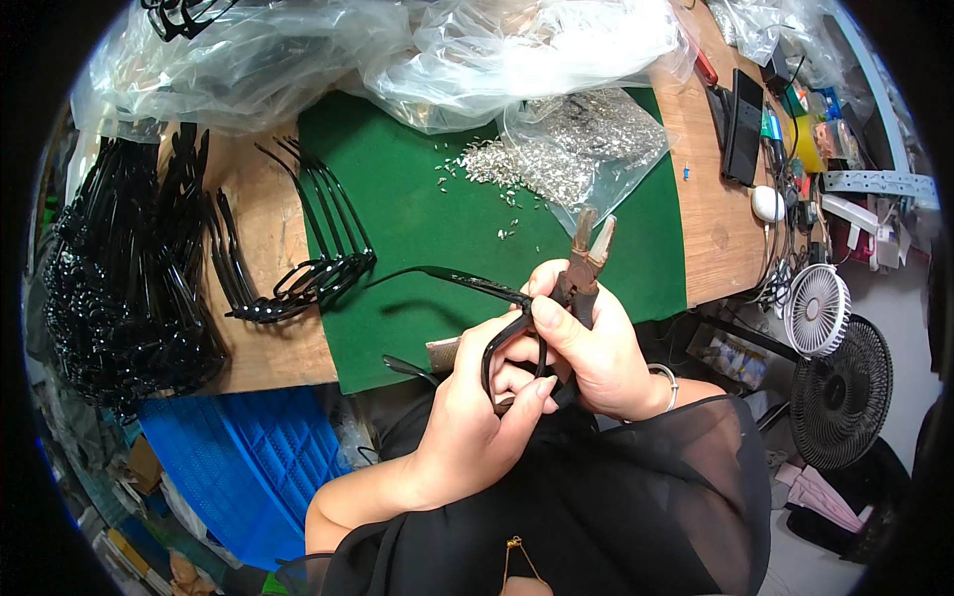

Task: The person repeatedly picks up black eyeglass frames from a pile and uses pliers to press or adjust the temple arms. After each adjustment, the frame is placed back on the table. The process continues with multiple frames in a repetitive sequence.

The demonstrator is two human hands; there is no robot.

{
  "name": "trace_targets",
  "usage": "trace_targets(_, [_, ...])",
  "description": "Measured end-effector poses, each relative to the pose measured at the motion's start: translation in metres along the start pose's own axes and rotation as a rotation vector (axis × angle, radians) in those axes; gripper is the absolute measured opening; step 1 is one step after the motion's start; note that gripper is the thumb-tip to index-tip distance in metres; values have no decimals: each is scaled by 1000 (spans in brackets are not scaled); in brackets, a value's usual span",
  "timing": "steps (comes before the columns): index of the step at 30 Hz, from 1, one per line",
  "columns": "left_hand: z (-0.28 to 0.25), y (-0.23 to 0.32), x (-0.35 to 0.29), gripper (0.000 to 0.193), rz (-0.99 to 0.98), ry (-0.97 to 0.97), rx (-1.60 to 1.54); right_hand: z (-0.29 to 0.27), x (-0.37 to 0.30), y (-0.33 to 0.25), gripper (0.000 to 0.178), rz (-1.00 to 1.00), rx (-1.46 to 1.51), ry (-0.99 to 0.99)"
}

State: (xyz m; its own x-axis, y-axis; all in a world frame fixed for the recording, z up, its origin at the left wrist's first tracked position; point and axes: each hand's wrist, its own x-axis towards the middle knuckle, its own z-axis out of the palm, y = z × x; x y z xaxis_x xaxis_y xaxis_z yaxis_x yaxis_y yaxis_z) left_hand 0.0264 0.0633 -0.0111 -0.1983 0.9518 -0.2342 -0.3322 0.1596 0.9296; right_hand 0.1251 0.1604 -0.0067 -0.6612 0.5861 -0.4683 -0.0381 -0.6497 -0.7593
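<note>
Black eyeglasses frames (467,279) are held between my hands over the near edge of a green mat (417,189). My left hand (462,402) is closed around one rim, with the fingers curled behind it. With thumb and finger my right hand (606,353) pinches the corner where the temple meets the front. That same hand also keeps pliers (586,260) tucked in its grip, their worn jaws pointing away from me and apart. One temple reaches out to the left over the mat. The pliers' handles are mostly hidden by my right hand.
Small silvery pieces (497,164) spill from a clear bag (606,149) on the mat. Several black frames (323,273) stand left, beside a large pile (129,268). Plastic sheeting (427,60) covers the far side. A phone (743,127) and fans (818,310) are at right; a blue crate (229,467) sits below.
</note>
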Motion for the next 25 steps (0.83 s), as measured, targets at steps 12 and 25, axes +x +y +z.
trace_targets(12, [-2,11,-2,50,-100,-17,-185,-3,-5,-4,19,-115,-100,-39])
trace_targets(25, [-28,29,-36,41,-100,-29,29,-34,11,-18,25,-498,-1165,-570])
